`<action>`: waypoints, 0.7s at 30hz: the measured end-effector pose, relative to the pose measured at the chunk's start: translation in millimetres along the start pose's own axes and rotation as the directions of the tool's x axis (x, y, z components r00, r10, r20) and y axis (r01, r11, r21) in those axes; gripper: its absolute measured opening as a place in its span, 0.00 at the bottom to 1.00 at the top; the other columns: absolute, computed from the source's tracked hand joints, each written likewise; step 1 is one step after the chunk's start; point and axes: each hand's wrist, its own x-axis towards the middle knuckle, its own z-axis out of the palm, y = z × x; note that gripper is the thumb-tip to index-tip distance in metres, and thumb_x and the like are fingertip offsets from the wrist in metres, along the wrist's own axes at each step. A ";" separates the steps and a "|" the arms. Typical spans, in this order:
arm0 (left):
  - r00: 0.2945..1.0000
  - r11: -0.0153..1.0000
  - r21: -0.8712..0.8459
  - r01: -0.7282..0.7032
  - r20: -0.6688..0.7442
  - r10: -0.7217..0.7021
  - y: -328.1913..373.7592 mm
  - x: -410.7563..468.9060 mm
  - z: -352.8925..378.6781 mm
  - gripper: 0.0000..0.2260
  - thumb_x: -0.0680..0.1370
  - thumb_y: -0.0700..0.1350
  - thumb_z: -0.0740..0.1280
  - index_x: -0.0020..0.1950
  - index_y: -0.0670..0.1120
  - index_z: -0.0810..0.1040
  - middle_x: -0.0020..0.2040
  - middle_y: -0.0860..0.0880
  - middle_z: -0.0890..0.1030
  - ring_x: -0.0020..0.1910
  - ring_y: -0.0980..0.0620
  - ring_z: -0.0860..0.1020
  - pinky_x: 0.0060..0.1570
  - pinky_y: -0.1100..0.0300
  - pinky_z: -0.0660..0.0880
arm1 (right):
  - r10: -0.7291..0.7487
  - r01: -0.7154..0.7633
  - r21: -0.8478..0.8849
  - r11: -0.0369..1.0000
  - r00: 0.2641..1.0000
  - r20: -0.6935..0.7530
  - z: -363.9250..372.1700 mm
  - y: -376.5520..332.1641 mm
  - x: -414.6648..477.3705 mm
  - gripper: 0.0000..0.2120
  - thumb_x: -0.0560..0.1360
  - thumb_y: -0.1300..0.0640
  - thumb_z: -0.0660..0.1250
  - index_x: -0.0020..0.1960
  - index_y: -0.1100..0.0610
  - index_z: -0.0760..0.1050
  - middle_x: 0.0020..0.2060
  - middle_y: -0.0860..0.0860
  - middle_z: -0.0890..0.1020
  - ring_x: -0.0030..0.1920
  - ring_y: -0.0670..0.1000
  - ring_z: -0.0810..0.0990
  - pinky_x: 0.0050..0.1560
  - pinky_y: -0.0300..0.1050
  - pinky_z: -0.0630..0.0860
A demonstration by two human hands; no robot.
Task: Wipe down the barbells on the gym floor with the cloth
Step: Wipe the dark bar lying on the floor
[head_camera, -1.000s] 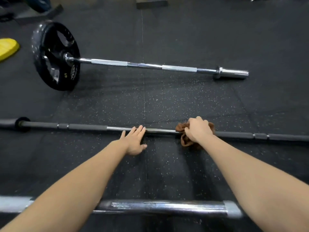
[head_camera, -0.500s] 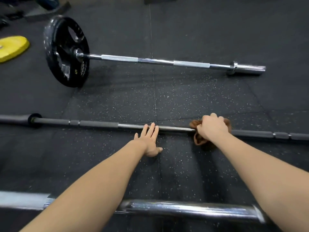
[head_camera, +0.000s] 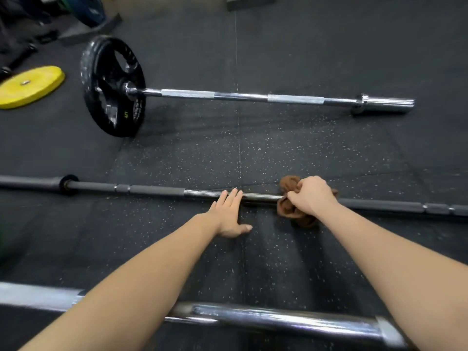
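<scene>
- Where the floor (head_camera: 304, 153) runs nearest the viewer, a chrome barbell (head_camera: 278, 319) lies crosswise beneath both forearms, with neither hand on it.
- At mid-floor, the dark barbell (head_camera: 152, 191) lies crosswise. The left hand (head_camera: 229, 214) rests flat, fingers straight, with the tips on the bare steel centre.
- Just beside it, the right hand (head_camera: 311, 196) has its fingers curled around the brown cloth (head_camera: 287, 211), which is bunched over the same shaft.
- Handling: the cloth looks soft and light, so wrap it around the shaft. The bar is probably stiff, heavy and prone to rolling, so brace it.
- Toward the floor's far edge, a second chrome barbell (head_camera: 240, 97) carries one black plate (head_camera: 111, 84). A yellow plate (head_camera: 30, 86) lies at the left edge.
</scene>
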 end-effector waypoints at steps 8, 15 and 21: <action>0.998 0.996 0.076 -0.042 -0.033 0.044 86.2 17.1 -19.8 0.69 0.65 0.67 0.78 0.79 0.44 0.27 0.82 0.40 0.34 0.80 0.37 0.34 0.80 0.41 0.43 | -0.123 -0.177 0.757 0.628 0.939 0.322 -3.1 -6.4 -3.0 0.15 0.80 0.42 0.63 0.57 0.51 0.79 0.54 0.51 0.82 0.54 0.50 0.78 0.59 0.54 0.75; 0.939 0.995 0.064 -0.078 -0.330 0.095 111.9 40.2 9.3 0.38 0.79 0.62 0.66 0.83 0.58 0.49 0.75 0.44 0.66 0.73 0.37 0.63 0.74 0.40 0.60 | 0.042 -0.099 0.735 0.671 0.995 0.096 -20.4 26.0 6.0 0.09 0.80 0.54 0.57 0.58 0.51 0.72 0.55 0.52 0.76 0.46 0.58 0.85 0.42 0.55 0.84; 0.917 0.995 -0.070 -0.068 -0.397 0.035 81.8 29.2 -3.5 0.24 0.80 0.44 0.65 0.76 0.54 0.67 0.69 0.46 0.71 0.66 0.39 0.67 0.64 0.45 0.72 | -0.053 0.066 -0.076 0.995 0.986 0.160 -5.5 34.4 7.7 0.18 0.79 0.47 0.63 0.67 0.47 0.75 0.64 0.53 0.78 0.68 0.59 0.69 0.65 0.52 0.68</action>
